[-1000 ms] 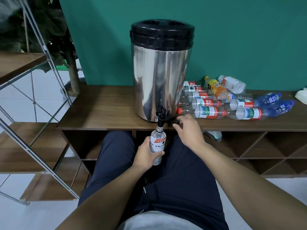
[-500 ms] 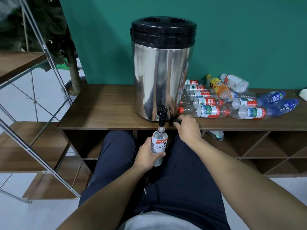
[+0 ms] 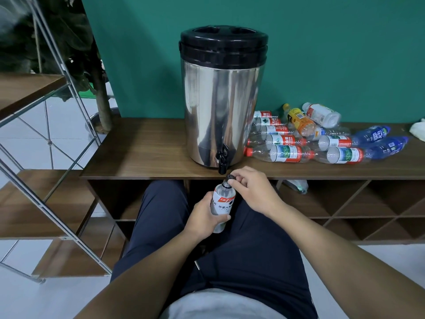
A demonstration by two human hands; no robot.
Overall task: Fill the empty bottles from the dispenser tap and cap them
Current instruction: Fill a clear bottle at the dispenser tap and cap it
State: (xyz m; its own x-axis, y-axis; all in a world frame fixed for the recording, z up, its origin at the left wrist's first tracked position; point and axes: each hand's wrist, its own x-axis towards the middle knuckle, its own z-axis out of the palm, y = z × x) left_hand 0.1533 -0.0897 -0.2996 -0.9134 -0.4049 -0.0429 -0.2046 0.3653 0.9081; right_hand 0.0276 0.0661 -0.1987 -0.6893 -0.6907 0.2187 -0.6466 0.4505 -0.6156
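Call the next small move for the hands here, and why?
Probably: lower the small black cap onto the neck and twist it shut. The right hand pinches it just above the open mouth of the small clear plastic bottle with the red-and-white label, which the left hand grips upright, clear of the black tap on the steel dispenser. The cap does not look seated yet.

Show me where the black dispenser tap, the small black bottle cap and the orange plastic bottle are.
black dispenser tap (image 3: 222, 157), head view, on the spout body.
small black bottle cap (image 3: 230, 177), head view, on its top edge.
orange plastic bottle (image 3: 301, 122), head view, on its label.
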